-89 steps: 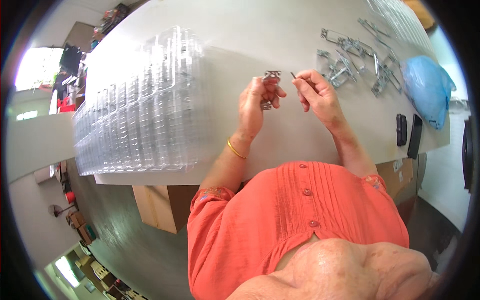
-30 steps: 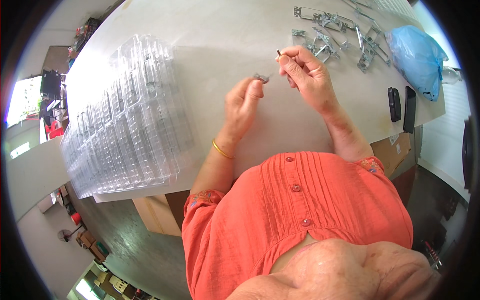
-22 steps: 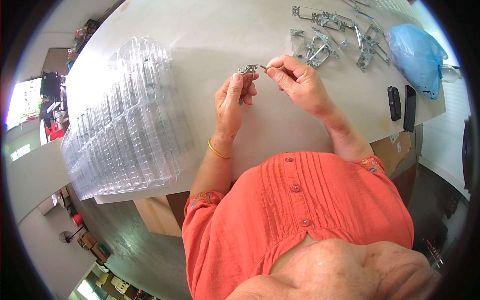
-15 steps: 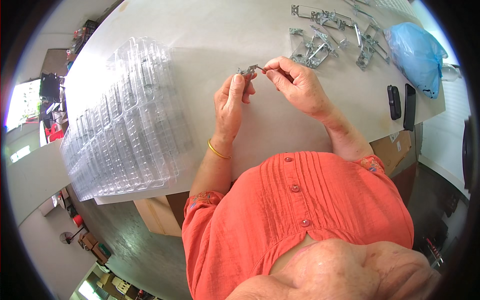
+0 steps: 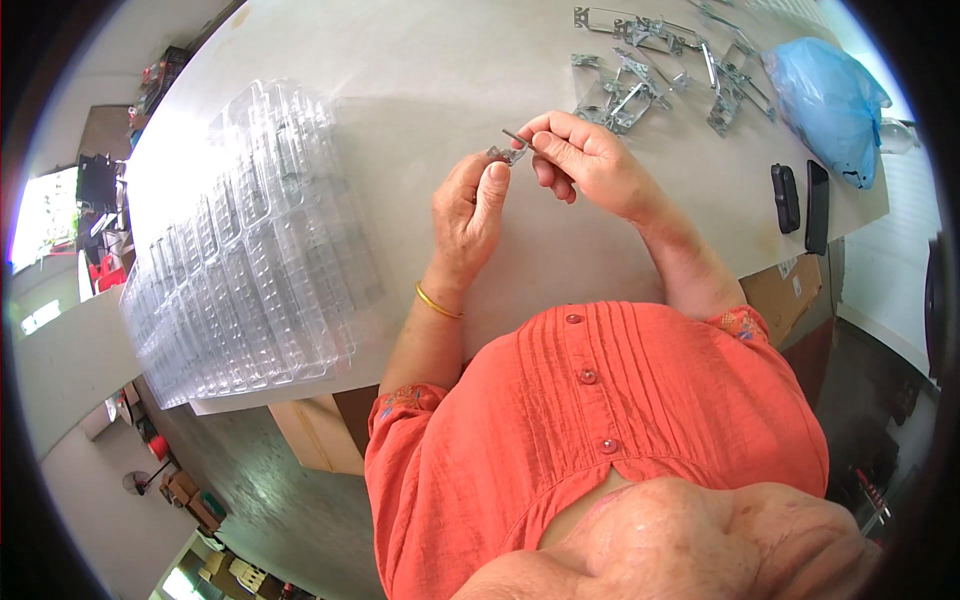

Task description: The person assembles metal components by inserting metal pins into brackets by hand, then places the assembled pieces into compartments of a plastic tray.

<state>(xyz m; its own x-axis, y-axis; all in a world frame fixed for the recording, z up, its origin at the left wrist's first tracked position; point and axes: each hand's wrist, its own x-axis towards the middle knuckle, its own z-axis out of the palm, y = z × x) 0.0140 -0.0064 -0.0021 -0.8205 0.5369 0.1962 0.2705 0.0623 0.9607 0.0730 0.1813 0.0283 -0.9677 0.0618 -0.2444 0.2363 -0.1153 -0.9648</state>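
Above the middle of the table, my left hand (image 5: 468,215) pinches a small silvery metal bracket (image 5: 507,155) between thumb and fingers. My right hand (image 5: 590,165) is closed on a thin metal rod (image 5: 516,137), whose tip points up and left over the bracket. The two hands are close together, fingertips nearly meeting. Whether rod and bracket are joined cannot be made out. Beyond my right hand lies a loose pile of metal brackets with thin rods (image 5: 625,100), spread toward the far right of the table.
Stacked clear plastic trays (image 5: 250,240) cover the left of the white table (image 5: 420,90). At the right are a tied blue plastic bag (image 5: 828,110), a black case (image 5: 785,198) and a black phone (image 5: 817,208). Cardboard boxes (image 5: 315,432) stand below the table edge.
My left hand has turned and shifted slightly right with the bracket. My right hand has tilted the rod, whose tip now rises up and left beside the bracket.
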